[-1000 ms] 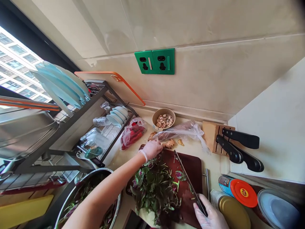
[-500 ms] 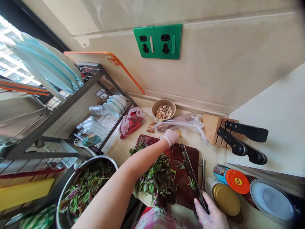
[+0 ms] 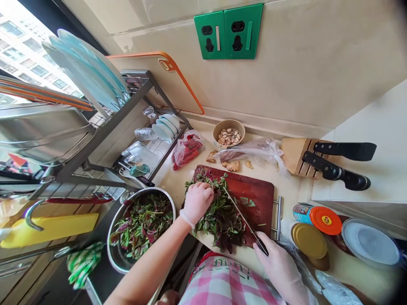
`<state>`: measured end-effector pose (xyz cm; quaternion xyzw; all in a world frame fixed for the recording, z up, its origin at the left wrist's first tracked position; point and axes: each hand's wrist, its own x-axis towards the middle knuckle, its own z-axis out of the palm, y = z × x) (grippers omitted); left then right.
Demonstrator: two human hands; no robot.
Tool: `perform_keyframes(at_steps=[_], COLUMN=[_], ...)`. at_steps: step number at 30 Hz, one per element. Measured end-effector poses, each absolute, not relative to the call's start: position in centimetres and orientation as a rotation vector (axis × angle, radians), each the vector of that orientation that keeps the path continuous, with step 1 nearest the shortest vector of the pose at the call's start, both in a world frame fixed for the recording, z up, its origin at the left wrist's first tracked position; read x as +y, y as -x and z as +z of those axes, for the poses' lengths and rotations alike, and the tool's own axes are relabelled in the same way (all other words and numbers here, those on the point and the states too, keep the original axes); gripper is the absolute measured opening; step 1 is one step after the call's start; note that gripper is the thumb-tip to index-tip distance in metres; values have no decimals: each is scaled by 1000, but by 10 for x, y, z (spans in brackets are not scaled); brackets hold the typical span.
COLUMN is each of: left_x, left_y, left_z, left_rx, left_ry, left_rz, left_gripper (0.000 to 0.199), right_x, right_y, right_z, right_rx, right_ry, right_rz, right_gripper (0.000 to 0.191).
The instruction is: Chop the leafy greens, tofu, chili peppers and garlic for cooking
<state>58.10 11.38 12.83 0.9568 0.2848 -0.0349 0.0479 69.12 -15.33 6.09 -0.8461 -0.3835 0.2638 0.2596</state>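
Leafy greens with purple stems are heaped on the left part of a dark red cutting board. My left hand, in a clear glove, lies on top of the heap with its fingers curled onto the leaves. My right hand, also gloved, is wrapped round the black handle of a long knife. The blade points up and to the left, along the right side of the greens. A few leaf scraps lie on the bare right part of the board.
A metal bowl of greens stands at the left, below a dish rack. Behind the board are a basket of garlic, ginger, bagged red peppers and a knife block. Jars stand at the right.
My left hand has moved from the board's back edge down onto the greens. The knife has shifted left against the heap, its blade now seen edge-on. The camera view has shifted too.
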Motion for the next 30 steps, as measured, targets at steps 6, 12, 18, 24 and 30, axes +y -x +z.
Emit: perform_keyframes(at_steps=[6, 12, 18, 24, 30], left_x=[64, 19, 45, 75, 108], left_y=[-522, -530, -548, -565, -579], left_z=[102, 60, 61, 86, 73], left_rx=[724, 15, -247, 437, 936], left_ry=[-2854, -2896, -2900, -2985, -2708], left_rz=[143, -241, -267, -239, -467], left_gripper=[44, 73, 37, 87, 107], right_x=[-178, -218, -228, -200, -138], right_y=[-673, -640, -593, -570, -571], right_z=[71, 83, 58, 35, 38], right_rx=[-508, 51, 221, 238, 73], right_ry=[2160, 1887, 1697, 1579, 1492], right_rz=[934, 1153, 1112, 1057, 1112], right_gripper=[43, 33, 37, 34, 26])
